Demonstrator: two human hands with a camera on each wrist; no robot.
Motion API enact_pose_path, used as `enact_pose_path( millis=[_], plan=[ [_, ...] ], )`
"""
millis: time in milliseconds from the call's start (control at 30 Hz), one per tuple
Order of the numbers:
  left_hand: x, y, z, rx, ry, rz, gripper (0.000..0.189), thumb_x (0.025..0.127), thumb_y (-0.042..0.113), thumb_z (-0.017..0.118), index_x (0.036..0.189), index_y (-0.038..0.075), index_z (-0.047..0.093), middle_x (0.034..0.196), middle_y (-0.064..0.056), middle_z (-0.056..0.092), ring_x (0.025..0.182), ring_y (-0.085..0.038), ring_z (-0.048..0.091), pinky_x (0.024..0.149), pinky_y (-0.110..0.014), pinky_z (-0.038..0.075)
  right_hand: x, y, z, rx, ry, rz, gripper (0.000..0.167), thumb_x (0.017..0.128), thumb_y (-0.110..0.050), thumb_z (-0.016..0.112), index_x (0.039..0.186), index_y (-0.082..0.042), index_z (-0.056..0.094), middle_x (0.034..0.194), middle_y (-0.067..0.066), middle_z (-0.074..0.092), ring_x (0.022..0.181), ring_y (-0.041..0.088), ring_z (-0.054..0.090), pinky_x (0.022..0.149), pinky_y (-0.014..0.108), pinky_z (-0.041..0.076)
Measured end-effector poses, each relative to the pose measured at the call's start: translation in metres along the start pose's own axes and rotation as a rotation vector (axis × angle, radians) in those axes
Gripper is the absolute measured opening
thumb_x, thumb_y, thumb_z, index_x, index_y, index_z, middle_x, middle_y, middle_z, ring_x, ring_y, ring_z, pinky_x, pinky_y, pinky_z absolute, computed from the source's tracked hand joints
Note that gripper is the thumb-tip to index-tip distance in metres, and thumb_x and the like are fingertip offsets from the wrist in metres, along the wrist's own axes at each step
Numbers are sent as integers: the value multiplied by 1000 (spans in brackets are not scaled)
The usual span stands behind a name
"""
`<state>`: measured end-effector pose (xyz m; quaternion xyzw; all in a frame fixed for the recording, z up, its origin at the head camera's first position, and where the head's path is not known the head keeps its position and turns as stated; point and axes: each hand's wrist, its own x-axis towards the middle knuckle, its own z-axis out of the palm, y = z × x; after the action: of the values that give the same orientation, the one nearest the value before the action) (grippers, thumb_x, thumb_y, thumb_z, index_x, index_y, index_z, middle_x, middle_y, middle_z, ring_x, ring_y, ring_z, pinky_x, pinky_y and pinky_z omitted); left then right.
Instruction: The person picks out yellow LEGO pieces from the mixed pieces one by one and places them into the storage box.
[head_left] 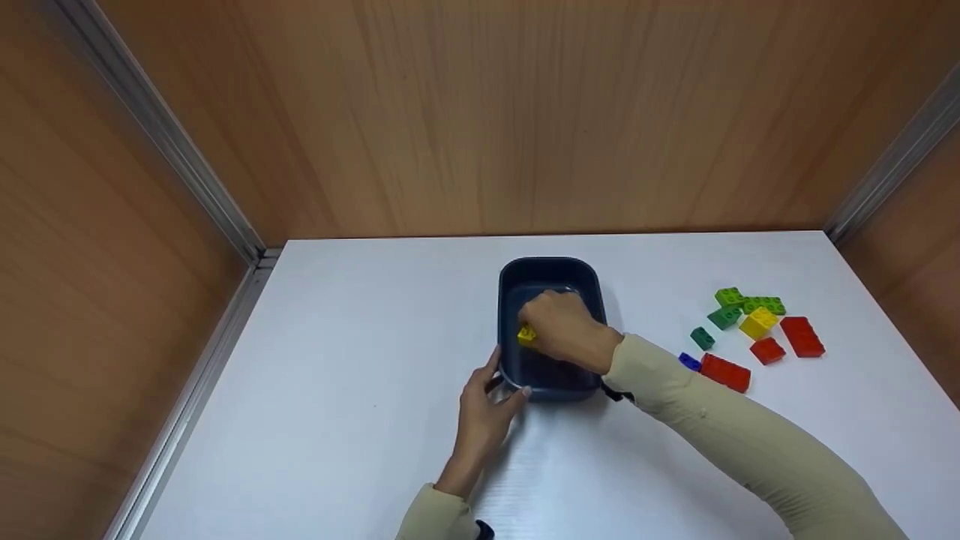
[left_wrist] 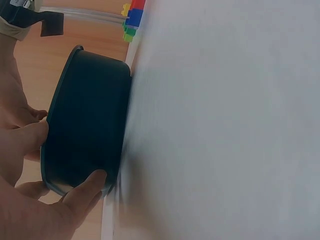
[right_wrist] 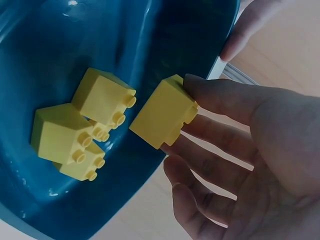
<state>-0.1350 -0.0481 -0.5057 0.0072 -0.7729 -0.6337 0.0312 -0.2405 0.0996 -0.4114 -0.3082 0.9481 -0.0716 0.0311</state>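
Observation:
My right hand (head_left: 562, 322) reaches over the dark blue container (head_left: 550, 272) and pinches a yellow toy brick (right_wrist: 162, 112) between thumb and fingers. In the right wrist view, several other yellow bricks (right_wrist: 102, 97) lie together on the container floor, left of the held one. My left hand (head_left: 481, 416) holds the container's near left corner, its thumb on the near side and a finger along the left wall. The left wrist view has the container's outer wall (left_wrist: 87, 115) between thumb and finger. From the head view, my right hand hides most of the container's inside.
Right of the container lie loose bricks: red ones (head_left: 802, 336), a yellow one (head_left: 759, 322), several green ones (head_left: 725, 316) and a small blue one (head_left: 689, 362). A wooden back panel (head_left: 555, 120) and side panels border the white table (head_left: 337, 375).

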Motion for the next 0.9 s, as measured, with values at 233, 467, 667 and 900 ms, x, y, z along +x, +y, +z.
enact_pose_path(
  millis=[233,467,667,900],
  plan=[
    [2,1,-2,2,5,1,79,95,8,79,162,0,39,134,-20,60,137,-43,56,117,-51,47,4,-1,3,-5,-17,-10,21,90,-15,85,107,-3,81,103,14,78,98,31,75,88,50,64],
    [-2,0,0,25,3,6,79,94,8,80,161,-2,39,134,-19,61,134,-43,57,116,-54,46,-1,1,9,-28,-16,-60,24,89,-19,87,104,-1,81,98,14,78,93,33,75,82,54,65],
    [0,1,0,29,6,6,79,94,7,80,161,0,39,136,-20,60,135,-41,57,117,-52,46,-2,0,12,10,-20,-90,21,93,-19,84,104,-1,81,99,14,79,96,32,75,87,54,64],
    [-1,-1,0,24,3,-13,77,96,9,79,162,5,40,138,-18,60,138,-39,55,118,-52,45,-3,-3,17,4,-42,-104,14,94,-11,81,102,-1,79,99,14,79,94,30,74,93,56,62]
  ],
)
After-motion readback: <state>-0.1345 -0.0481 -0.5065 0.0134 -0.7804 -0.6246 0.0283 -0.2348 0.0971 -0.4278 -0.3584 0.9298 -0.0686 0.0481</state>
